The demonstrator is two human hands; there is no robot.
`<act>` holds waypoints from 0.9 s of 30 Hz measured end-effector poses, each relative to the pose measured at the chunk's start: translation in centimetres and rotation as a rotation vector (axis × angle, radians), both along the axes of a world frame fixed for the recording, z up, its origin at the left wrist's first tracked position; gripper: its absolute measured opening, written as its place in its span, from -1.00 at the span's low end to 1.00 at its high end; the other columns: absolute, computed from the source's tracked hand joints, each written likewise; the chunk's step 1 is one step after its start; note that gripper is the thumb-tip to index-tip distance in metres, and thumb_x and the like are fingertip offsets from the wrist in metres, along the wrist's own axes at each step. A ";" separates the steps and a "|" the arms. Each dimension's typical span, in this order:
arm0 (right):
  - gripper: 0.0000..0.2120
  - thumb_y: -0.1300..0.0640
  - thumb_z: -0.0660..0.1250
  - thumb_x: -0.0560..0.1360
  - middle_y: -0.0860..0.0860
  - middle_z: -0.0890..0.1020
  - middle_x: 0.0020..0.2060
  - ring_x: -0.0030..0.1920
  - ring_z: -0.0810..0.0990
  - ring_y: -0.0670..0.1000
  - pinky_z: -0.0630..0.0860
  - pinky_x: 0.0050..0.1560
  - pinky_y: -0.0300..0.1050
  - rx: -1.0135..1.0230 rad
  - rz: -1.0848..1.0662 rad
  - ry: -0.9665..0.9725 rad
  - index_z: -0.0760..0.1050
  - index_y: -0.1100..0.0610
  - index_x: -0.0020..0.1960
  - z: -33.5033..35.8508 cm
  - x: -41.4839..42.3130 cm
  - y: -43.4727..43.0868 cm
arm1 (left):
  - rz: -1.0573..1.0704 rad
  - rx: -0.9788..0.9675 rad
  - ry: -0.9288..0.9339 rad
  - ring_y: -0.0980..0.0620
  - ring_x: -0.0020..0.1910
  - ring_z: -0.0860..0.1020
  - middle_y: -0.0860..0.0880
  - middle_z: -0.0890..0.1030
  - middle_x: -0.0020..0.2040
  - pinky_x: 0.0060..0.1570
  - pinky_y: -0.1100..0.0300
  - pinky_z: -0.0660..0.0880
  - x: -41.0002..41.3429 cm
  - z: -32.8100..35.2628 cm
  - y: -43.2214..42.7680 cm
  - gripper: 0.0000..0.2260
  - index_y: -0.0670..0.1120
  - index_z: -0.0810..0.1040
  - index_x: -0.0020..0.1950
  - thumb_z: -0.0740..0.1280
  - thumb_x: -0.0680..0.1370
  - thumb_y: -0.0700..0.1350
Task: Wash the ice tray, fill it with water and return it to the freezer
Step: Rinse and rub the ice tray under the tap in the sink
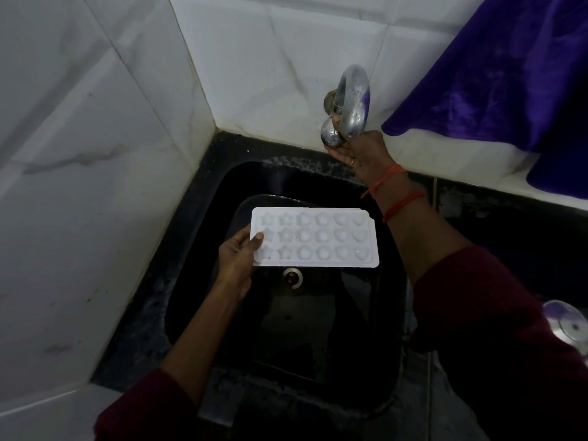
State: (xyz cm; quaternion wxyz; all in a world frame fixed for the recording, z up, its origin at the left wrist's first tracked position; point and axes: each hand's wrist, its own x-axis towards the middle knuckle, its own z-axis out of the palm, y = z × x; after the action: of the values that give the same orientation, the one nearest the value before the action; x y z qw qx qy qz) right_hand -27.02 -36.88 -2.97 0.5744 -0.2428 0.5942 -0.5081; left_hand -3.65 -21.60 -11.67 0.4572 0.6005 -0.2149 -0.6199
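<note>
A white ice tray (318, 238) with star, round and heart moulds hangs level over the black sink (203, 237). My left hand (237, 257) grips its left end, thumb on top. My right hand (359, 152) reaches up to the chrome tap (351, 100) on the wall and holds its round knob (331, 136) from below with curled fingers. No water is seen running from the spout. The moulds look empty, though the light is dim.
The sink's drain (291, 276) lies just below the tray. White tiled walls meet in a corner at the left and back. A purple cloth (509, 74) hangs at the upper right. A shiny steel lid (569, 326) sits on the right counter.
</note>
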 end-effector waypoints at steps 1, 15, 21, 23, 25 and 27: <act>-0.82 0.13 0.45 0.53 0.18 0.68 -0.10 -0.08 0.70 0.11 0.68 -0.04 -0.08 -0.005 -0.001 0.005 0.53 0.24 -0.11 0.0 0.0 0.0 | 0.000 0.001 -0.001 0.00 -0.10 0.71 -0.14 0.70 0.05 -0.23 0.16 0.65 -0.1 -0.1 0.0 -0.71 -0.19 0.56 0.31 0.36 0.59 -0.26; -0.88 0.27 0.48 0.48 0.15 0.65 -0.14 -0.07 0.69 0.14 0.64 0.10 0.18 0.043 -0.071 0.156 0.55 0.28 -0.10 -0.2 -0.2 -0.3 | -0.008 -0.007 0.013 0.00 -0.09 0.72 -0.16 0.70 0.06 -0.21 0.16 0.65 -0.5 -0.1 -0.2 -0.72 -0.21 0.56 0.31 0.35 0.59 -0.28; -0.81 0.23 0.52 0.45 0.09 0.63 -0.29 -0.22 0.68 0.07 0.64 0.08 0.13 0.026 -0.092 0.123 0.53 0.24 -0.22 0.3 0.2 0.1 | -0.008 -0.011 0.021 0.03 -0.12 0.72 -0.11 0.70 0.03 -0.24 0.18 0.64 -0.6 -0.1 -0.3 -0.73 -0.18 0.57 0.29 0.35 0.59 -0.29; -0.79 0.16 0.57 0.41 0.10 0.68 -0.27 -0.18 0.71 0.09 0.66 0.04 0.13 0.012 -0.067 0.112 0.56 0.21 -0.21 0.1 0.2 0.0 | -0.012 -0.008 0.018 0.01 -0.11 0.71 -0.12 0.70 0.04 -0.23 0.17 0.64 -0.7 -0.1 -0.4 -0.74 -0.17 0.58 0.28 0.35 0.59 -0.29; -0.81 0.12 0.54 0.45 0.08 0.69 -0.25 -0.18 0.71 0.04 0.67 -0.01 0.03 -0.002 -0.027 0.146 0.59 0.21 -0.17 -0.2 0.0 0.1 | -0.014 -0.011 0.010 0.01 -0.11 0.72 -0.13 0.70 0.04 -0.23 0.17 0.64 -0.8 -0.1 -0.6 -0.75 -0.17 0.58 0.26 0.35 0.59 -0.29; -0.81 0.09 0.47 0.52 0.06 0.67 -0.25 -0.21 0.68 -0.01 0.65 -0.12 -0.15 -0.015 0.006 0.186 0.60 0.22 -0.12 -0.5 0.0 0.5 | -0.013 -0.021 0.006 0.03 -0.13 0.72 -0.12 0.70 0.02 -0.24 0.19 0.64 -1.0 -0.2 -0.9 -0.75 -0.18 0.58 0.27 0.35 0.59 -0.30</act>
State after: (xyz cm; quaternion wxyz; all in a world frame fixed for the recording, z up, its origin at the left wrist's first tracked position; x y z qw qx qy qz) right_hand -27.05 -36.37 -3.47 0.5163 -0.2948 0.6404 -0.4862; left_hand -4.67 -22.45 -11.86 0.4602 0.5924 -0.2237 -0.6223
